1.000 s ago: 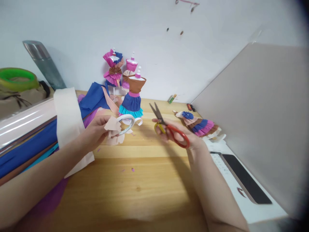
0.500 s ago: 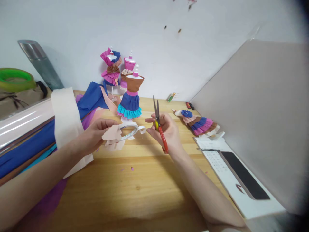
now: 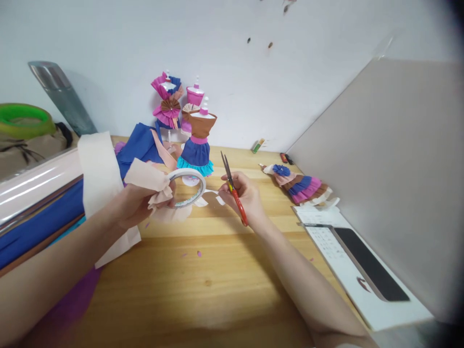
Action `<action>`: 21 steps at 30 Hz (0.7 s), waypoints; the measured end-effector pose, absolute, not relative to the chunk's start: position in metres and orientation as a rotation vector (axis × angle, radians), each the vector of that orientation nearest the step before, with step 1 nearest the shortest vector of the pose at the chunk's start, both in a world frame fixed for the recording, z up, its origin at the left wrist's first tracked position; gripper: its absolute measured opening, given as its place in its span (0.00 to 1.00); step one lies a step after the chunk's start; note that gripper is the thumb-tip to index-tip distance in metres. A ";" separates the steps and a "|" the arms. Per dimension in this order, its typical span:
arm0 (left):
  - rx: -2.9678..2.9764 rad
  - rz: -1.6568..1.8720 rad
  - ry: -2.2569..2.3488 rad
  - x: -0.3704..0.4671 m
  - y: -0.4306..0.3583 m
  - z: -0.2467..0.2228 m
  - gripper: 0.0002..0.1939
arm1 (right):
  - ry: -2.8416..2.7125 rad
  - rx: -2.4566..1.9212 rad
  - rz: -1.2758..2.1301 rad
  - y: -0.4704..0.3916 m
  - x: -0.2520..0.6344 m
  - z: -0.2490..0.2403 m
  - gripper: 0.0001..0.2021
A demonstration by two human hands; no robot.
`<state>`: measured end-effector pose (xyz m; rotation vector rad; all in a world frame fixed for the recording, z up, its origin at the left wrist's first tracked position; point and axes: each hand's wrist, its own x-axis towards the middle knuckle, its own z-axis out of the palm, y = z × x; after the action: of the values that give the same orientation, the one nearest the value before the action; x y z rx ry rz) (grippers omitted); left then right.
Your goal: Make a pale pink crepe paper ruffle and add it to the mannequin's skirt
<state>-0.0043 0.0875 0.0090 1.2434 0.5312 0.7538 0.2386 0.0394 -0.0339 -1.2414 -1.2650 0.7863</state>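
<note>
The tabletop (image 3: 217, 304) bears a brown-and-blue dress form (image 3: 195, 152). Right of it, your right hand (image 3: 245, 195) has its fingers round red-handled scissors (image 3: 236, 199); in front of it, your left hand (image 3: 134, 205) grips the tape roll (image 3: 202, 187) and peach paper (image 3: 147, 175), fingers closed. A thin tape end (image 3: 212, 191) reaches your right fingers.

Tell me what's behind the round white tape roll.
Through the tape roll: pale wooden tabletop and a white disc-shaped base, partly visible. Whatever lies behind its band is covered.

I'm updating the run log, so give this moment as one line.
left hand: holds tape roll, pale paper | right hand: holds scissors, touches tape strip | beyond: dressed mannequin
</note>
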 end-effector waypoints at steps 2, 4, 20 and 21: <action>1.228 0.790 0.531 -0.005 0.090 0.010 0.14 | -1.260 -1.236 0.785 0.038 0.239 -0.032 0.15; 1.213 0.832 0.549 -0.005 0.092 0.011 0.11 | -1.282 -1.226 0.785 0.033 0.239 -0.026 0.16; 1.471 1.040 0.575 -0.019 0.096 0.015 0.14 | -1.488 -1.264 1.381 0.007 0.227 -0.014 0.24; 1.489 1.030 0.570 -0.019 0.095 0.016 0.13 | -1.488 -1.263 1.384 0.008 0.227 -0.015 0.24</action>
<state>-0.0195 0.0951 0.0155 1.4886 0.5697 1.0304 0.2272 0.0076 -0.0148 -1.2625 -1.4875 1.3840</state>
